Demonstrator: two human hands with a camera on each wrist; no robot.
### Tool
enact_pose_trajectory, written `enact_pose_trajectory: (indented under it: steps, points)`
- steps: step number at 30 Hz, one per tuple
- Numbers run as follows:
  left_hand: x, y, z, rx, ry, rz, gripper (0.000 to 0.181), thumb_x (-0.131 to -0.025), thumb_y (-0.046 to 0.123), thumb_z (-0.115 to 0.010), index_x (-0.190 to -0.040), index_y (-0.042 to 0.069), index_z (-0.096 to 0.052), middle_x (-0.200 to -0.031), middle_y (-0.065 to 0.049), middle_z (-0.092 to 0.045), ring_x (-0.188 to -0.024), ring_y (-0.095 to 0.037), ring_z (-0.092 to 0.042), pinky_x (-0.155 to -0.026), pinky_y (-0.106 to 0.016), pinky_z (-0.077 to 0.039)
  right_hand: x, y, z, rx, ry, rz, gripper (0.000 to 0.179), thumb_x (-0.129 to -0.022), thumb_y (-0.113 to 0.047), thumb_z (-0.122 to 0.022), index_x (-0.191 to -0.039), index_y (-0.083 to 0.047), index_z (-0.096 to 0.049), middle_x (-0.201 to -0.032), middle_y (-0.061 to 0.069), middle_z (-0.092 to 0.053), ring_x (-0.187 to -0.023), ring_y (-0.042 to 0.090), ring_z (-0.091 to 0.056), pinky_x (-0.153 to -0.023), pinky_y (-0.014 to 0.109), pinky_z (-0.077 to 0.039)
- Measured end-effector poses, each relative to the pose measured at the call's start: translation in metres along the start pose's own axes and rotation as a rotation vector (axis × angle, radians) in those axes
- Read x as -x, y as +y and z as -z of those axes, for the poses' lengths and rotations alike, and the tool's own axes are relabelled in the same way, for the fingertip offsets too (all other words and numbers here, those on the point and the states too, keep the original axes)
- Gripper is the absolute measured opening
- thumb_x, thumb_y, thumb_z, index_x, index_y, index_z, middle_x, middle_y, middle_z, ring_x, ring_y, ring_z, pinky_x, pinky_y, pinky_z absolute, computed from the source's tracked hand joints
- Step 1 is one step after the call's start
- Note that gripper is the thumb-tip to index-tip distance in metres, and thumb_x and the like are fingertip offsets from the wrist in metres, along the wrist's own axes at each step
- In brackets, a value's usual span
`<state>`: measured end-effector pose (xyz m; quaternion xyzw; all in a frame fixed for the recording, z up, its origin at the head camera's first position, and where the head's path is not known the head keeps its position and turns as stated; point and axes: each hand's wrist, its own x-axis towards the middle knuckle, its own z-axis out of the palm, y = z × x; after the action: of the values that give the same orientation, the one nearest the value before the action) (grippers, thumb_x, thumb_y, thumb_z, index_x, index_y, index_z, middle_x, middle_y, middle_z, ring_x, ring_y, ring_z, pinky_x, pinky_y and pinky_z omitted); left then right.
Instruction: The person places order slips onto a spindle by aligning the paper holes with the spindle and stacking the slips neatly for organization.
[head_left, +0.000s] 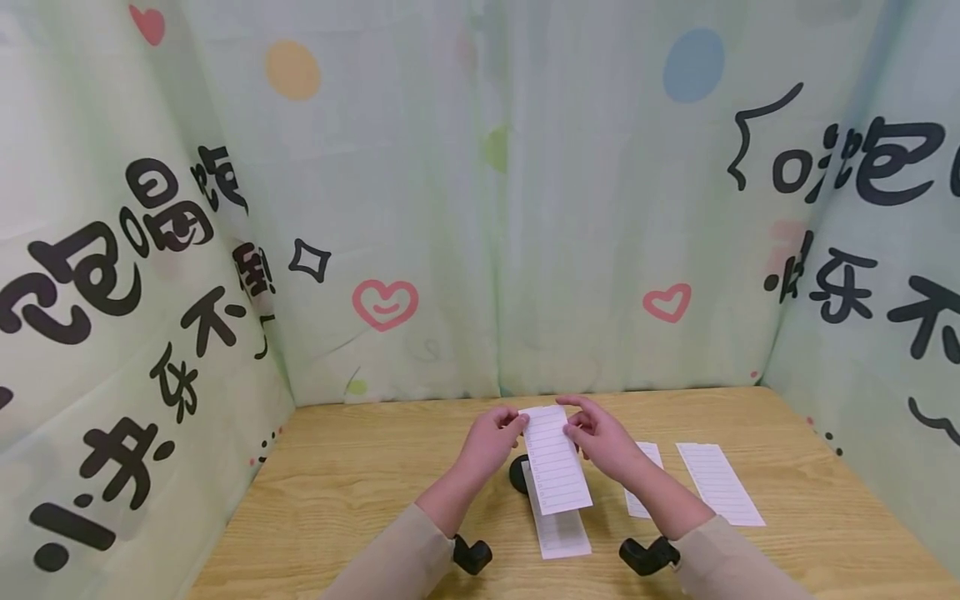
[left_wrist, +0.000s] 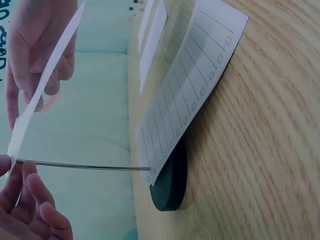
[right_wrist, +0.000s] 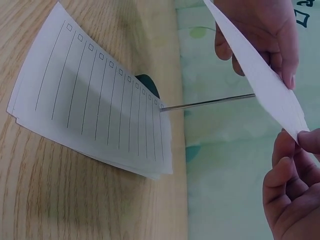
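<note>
Okay, bench [head_left: 337, 475] has two loose sheets [head_left: 722, 485] at right. Left hand [head_left: 487, 435] and right hand [head_left: 606, 440] — fingers pinching both edges of the lined sheet [head_left: 558, 467], raised over the lower sheets [head_left: 564, 537] and black base [head_left: 517, 473]. Uneven push could tear paper; stray fingertip could get poked. Wrist views show the metal rod [right_wrist: 210, 102] meeting paper — head view doesn't. Pierced? Can't tell.

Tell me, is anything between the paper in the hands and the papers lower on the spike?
Nothing visible blocks it: only the bare metal spike runs between the held paper and the lower papers. I can't tell if its tip is through.
</note>
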<state>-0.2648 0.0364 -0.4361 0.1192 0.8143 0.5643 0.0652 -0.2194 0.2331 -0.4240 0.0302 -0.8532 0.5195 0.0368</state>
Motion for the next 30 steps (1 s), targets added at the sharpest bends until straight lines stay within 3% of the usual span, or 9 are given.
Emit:
enact_pose_trajectory:
  steps: [6,18,30]
  points:
    - [0.0008,0.0026,-0.0005,-0.025,0.004,-0.006,0.022,-0.098,0.035,-0.063,-0.09,0.015,-0.066,-0.087,0.001,-0.062,-0.077,-0.016,-0.057,-0.067,-0.03,-0.045,-0.0007,0.0018,0.0017,-0.011,-0.008,0.014,0.042,-0.1,-0.005,-0.055,-0.141,-0.013,-0.049,-0.091,0.009,-0.062,-0.064,0.023,-0.05,-0.052,0.027,-0.04]
    - [-0.0008,0.0089,-0.0014,-0.055,0.001,0.046,0.023,-0.098,0.037,-0.062,-0.088,0.016,-0.063,-0.087,-0.002,-0.061,-0.078,-0.017,-0.056,-0.066,-0.03,-0.044,0.0015,-0.0003,0.0025,-0.044,-0.01,0.009,0.042,-0.1,-0.006,-0.056,-0.142,-0.011,-0.049,-0.093,0.01,-0.061,-0.065,0.023,-0.05,-0.053,0.028,-0.04]
    - [-0.0047,0.0038,-0.0021,0.127,-0.012,0.072,0.018,-0.097,0.029,-0.065,-0.093,0.012,-0.063,-0.086,0.0,-0.062,-0.076,-0.017,-0.059,-0.066,-0.032,-0.046,0.0015,-0.0011,0.0013,-0.072,-0.008,-0.01,0.043,-0.1,-0.005,-0.056,-0.142,-0.01,-0.048,-0.094,0.011,-0.062,-0.065,0.022,-0.05,-0.055,0.029,-0.043]
